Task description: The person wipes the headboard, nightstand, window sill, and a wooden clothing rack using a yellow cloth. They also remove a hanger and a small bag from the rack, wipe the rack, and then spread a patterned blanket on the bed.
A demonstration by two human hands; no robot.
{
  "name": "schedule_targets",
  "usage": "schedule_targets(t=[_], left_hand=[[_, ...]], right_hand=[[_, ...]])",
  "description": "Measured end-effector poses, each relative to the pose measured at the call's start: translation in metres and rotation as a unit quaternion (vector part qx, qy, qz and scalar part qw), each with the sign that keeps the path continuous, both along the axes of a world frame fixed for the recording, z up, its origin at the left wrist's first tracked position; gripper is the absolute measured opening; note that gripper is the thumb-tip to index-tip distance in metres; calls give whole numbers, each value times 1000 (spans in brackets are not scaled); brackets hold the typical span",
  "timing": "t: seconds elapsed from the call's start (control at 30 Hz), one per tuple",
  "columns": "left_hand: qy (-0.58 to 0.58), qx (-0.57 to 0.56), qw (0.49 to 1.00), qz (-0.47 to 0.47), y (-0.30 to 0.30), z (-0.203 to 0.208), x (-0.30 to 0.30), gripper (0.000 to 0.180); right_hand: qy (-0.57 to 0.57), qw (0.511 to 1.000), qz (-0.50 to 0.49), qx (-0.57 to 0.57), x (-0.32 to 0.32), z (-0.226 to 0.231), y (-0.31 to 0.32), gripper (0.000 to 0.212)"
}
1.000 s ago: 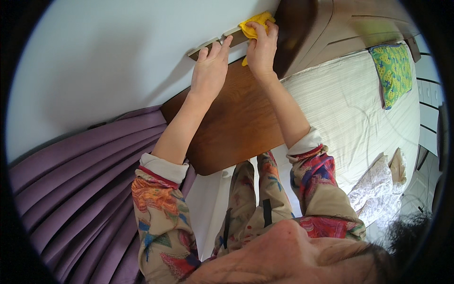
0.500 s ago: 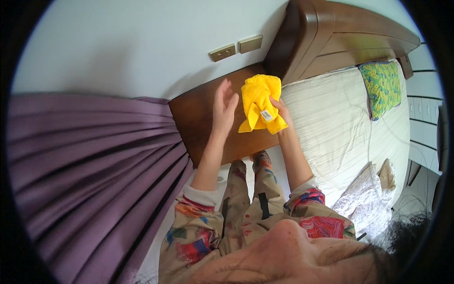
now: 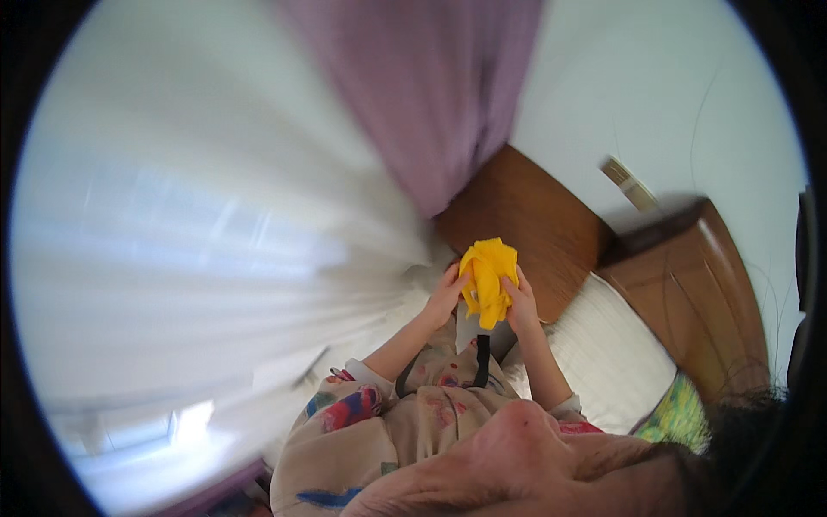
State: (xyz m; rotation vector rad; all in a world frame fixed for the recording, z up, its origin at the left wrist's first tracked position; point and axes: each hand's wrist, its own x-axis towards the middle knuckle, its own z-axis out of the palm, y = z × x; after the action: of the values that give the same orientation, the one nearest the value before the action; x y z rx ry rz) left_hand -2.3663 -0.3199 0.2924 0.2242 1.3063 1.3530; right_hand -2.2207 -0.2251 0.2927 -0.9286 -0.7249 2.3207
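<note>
A bunched yellow cloth (image 3: 488, 277) is held up in front of my body, its folds loosely gathered. My left hand (image 3: 444, 291) grips its left edge. On the opposite side my right hand (image 3: 522, 303) has its thumb over the folds and its fingers behind them, partly hidden. Both hands are in the air, just on the near side of a brown wooden surface (image 3: 538, 224).
A purple curtain (image 3: 431, 103) hangs beyond the wooden surface, and pale sheer drapery (image 3: 215, 258), blurred, fills the left. To the right are a bed with a white cover (image 3: 607, 353), its brown headboard (image 3: 702, 293), a green patterned pillow (image 3: 676, 414) and a wall socket (image 3: 629, 183).
My view and body have turned left, so the curtain, wooden surface and bed appear shifted and rotated. My left hand, open and apart from the cloth before, now grips it.
</note>
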Motion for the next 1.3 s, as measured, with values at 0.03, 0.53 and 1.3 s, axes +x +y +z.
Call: schedule_targets(t=[0.03,0.53,1.3], left_hand=[[-11,-4,999,37,-28,2,5,41],[494,-97,739,448,-341,51,-9,20],[739,-11,530,416,-433,163,-155,82]], right_hand=[[21,998,45,35,-3,1,-19,51],[-39,826,554,101,-73,-21,-185,57],[43,811,406,420,-267,75,-296,79]])
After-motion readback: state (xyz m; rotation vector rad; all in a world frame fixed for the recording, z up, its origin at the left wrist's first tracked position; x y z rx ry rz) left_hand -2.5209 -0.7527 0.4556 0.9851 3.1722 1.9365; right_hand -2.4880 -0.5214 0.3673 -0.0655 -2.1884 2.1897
